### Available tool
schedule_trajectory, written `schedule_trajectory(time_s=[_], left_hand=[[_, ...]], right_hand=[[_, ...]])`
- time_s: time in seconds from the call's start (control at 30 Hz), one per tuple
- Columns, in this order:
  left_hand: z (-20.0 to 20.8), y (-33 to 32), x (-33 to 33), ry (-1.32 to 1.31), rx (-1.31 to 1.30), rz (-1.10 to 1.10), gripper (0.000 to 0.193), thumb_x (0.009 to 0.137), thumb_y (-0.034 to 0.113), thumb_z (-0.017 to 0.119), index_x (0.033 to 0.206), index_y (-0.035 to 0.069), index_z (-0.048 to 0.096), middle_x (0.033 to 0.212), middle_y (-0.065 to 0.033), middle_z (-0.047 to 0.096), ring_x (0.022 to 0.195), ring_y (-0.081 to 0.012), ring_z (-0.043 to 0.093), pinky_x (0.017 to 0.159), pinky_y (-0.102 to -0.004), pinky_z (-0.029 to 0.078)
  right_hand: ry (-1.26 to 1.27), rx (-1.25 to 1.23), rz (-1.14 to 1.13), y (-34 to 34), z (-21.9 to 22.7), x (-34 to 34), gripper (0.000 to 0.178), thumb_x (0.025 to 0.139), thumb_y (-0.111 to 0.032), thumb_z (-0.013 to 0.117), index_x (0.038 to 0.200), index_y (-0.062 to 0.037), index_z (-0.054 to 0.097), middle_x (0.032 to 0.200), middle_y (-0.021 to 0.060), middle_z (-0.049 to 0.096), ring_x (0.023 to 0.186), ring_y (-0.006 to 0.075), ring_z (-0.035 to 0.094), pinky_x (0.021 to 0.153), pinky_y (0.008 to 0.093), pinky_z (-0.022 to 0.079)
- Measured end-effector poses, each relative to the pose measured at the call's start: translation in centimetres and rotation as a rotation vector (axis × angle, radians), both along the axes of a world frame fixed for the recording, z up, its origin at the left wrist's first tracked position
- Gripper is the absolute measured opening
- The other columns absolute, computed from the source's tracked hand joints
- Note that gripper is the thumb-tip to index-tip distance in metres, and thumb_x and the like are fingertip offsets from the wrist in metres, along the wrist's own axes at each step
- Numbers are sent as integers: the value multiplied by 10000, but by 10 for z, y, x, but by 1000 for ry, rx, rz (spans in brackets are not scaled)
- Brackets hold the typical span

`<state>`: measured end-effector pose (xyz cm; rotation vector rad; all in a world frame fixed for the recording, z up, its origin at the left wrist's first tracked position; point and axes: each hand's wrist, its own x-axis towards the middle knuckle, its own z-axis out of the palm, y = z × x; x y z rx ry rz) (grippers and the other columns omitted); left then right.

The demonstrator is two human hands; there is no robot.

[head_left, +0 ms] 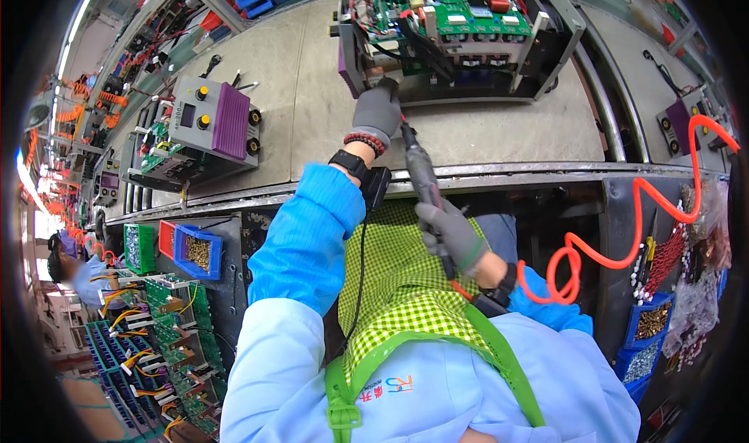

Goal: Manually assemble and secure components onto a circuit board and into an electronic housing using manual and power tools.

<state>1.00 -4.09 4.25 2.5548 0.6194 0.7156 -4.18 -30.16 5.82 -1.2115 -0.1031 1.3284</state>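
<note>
My right hand [452, 234], in a grey glove, is wrapped round a long dark pneumatic screwdriver [422, 170]. The tool points away from me, and its tip reaches close beside my left hand [377, 111]. That hand, also gloved in grey, has its fingers closed at the near left corner of an open welding machine [468, 88]; what they hold is hidden. Green circuit boards [476, 14], wires and black cables show inside the machine's metal frame. A purple panel [351, 67] stands at its left end.
A second machine with purple side [231, 122] and yellow knobs sits left on the bench [312, 84]. Rollers [605, 100] run right of the open machine. A coiled orange hose [593, 257] hangs at right. Blue bins [197, 252] of screws and stacked circuit boards [175, 326] lie left. Another person [90, 275] is far left.
</note>
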Motion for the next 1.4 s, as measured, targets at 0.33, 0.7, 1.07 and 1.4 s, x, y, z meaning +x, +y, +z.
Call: schedule_trajectory(time_s=[0.33,0.7,1.07,1.4], left_hand=[[65,57,-64,85,-114,-236,566,871,284,681,1346,26,515,1192,-215,680,1022,-345,696,871,-422,544],[76,-11,11,90,-311,-398,970,826,303,733,1569,46,164,1205,-212,669,1068,-351,687,890,-416,551],[80,-107,125,231,-515,-459,899,913,223,689,1589,41,124,1518,-246,410,1331,-311,524,1030,-374,484],[58,7,-152,-422,403,524,758,873,119,667,1510,-51,294,1565,-277,302,1458,-436,277,1187,-493,265]], right_hand=[[-151,-127,371,-133,19,51,541,868,-289,720,1304,-67,490,742,-18,510,515,57,488,445,222,404],[-181,-171,378,-141,3,39,506,856,-412,756,1172,-84,534,711,-6,523,530,70,494,465,241,415],[-287,-144,327,-197,-7,41,573,853,-416,764,1238,-52,545,936,-10,526,769,74,503,634,235,427],[-190,-9,150,-175,-11,46,450,839,-209,701,1225,-17,572,965,10,602,827,94,555,750,269,474]])
